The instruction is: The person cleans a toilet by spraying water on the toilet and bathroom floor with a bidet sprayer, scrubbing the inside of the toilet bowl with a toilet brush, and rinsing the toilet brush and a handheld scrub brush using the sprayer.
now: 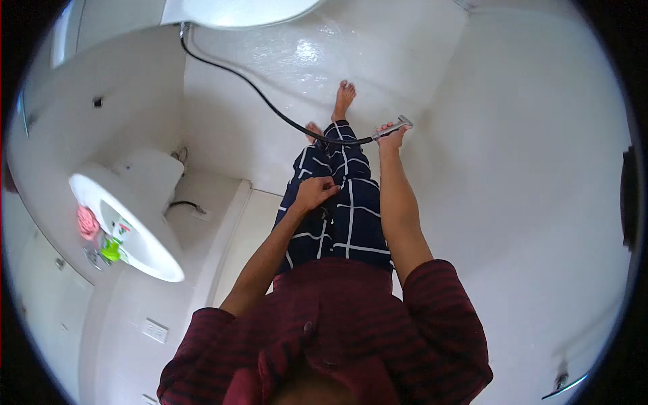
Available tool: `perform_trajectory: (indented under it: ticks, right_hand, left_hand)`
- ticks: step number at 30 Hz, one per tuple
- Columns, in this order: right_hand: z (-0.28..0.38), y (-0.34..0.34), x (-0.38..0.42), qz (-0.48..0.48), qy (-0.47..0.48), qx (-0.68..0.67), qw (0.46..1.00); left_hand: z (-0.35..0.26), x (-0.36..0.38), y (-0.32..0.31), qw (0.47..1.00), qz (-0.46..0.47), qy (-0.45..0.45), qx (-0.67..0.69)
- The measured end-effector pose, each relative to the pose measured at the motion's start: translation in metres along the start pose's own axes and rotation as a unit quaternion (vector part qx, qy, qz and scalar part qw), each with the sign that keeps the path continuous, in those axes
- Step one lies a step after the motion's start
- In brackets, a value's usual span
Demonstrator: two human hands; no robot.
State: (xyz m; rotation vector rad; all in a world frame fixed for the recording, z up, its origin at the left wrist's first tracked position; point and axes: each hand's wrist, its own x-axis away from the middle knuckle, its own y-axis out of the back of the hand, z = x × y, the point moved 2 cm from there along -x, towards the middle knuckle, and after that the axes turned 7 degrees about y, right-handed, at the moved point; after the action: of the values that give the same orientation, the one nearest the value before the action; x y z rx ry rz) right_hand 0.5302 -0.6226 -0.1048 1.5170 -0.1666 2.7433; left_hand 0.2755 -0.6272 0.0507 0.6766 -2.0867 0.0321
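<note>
My right hand [390, 138] is wrapped round the handle of a silver bidet sprayer [405, 122], held out to the right of my legs. A black hose [266, 98] runs from the sprayer in a slack curve up to a fitting beside the white toilet [250, 12]. My left hand [316, 193] is closed, its fingers curled together in front of my dark blue checked trousers [358, 216]. What those fingers hold, if anything, I cannot tell. My bare feet [344, 101] are on the pale floor, one partly hidden behind the hose and trousers.
Wet, shiny floor [307, 50] lies between my feet and the toilet. At left a white washbasin [135, 233] juts from the wall, with a pink bath puff [87, 223] and a bright green object [111, 250] at its tap. A wall socket [155, 330] is below it.
</note>
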Motion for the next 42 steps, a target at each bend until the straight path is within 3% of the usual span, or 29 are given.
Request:
perform_trajectory:
  ticks: [4, 8, 13, 15, 18, 22, 25, 27, 29, 32, 35, 36, 38, 41, 42]
  right_hand:
    - [0.012, 0.054, 0.002, -0.068, 0.005, -0.086, 0.994]
    - [0.023, 0.09, 0.026, -0.142, 0.095, -0.226, 0.959]
    - [0.028, 0.171, 0.015, -0.252, 0.14, -0.357, 0.888]
    - [0.022, 0.198, 0.005, -0.257, 0.145, -0.372, 0.88]
    - [0.04, 0.189, 0.012, -0.218, 0.154, -0.343, 0.901]
    - [0.022, 0.168, -0.011, -0.179, 0.078, -0.299, 0.934]
    - [0.06, 0.128, 0.003, -0.178, -0.006, -0.266, 0.947]
    - [0.065, 0.115, 0.006, -0.145, -0.006, -0.265, 0.953]
    - [0.074, 0.1, 0.012, -0.095, -0.007, -0.248, 0.964]
    - [0.106, 0.049, 0.04, -0.087, -0.022, -0.246, 0.965]
    - [0.125, 0.02, 0.057, -0.147, 0.076, -0.197, 0.966]
    - [0.125, 0.005, 0.06, -0.157, 0.084, -0.197, 0.964]
    - [0.117, -0.01, 0.066, -0.173, 0.093, -0.212, 0.957]
    - [0.116, -0.032, 0.088, -0.186, 0.108, -0.209, 0.954]
    - [0.119, -0.038, 0.094, -0.166, 0.137, -0.253, 0.943]
  left_hand:
    - [-0.04, 0.008, 0.008, 0.985, 0.074, -0.069, -0.14]
    - [-0.059, 0.006, 0.025, 0.965, 0.113, -0.079, -0.223]
    - [-0.036, -0.008, -0.012, 0.931, 0.12, -0.118, -0.325]
    - [-0.028, -0.016, -0.031, 0.912, 0.126, -0.114, -0.374]
    - [-0.028, -0.01, -0.026, 0.927, 0.157, -0.109, -0.324]
    - [-0.009, -0.041, -0.026, 0.932, 0.245, -0.009, -0.265]
    - [-0.051, -0.057, -0.024, 0.965, 0.166, 0.002, -0.204]
    - [-0.065, -0.081, -0.023, 0.966, 0.011, -0.099, -0.24]
    - [-0.07, -0.113, -0.017, 0.96, -0.032, -0.155, -0.229]
    - [-0.066, -0.137, 0.018, 0.903, -0.014, -0.195, -0.382]
    - [-0.044, -0.139, 0.046, 0.914, 0.16, 0.007, -0.373]
    - [-0.05, -0.133, 0.062, 0.909, 0.138, 0.074, -0.387]
    - [-0.064, -0.116, 0.089, 0.879, 0.091, -0.013, -0.468]
    - [-0.089, -0.105, 0.123, 0.91, 0.027, 0.159, -0.383]
    - [-0.098, -0.108, 0.127, 0.917, 0.031, 0.143, -0.372]
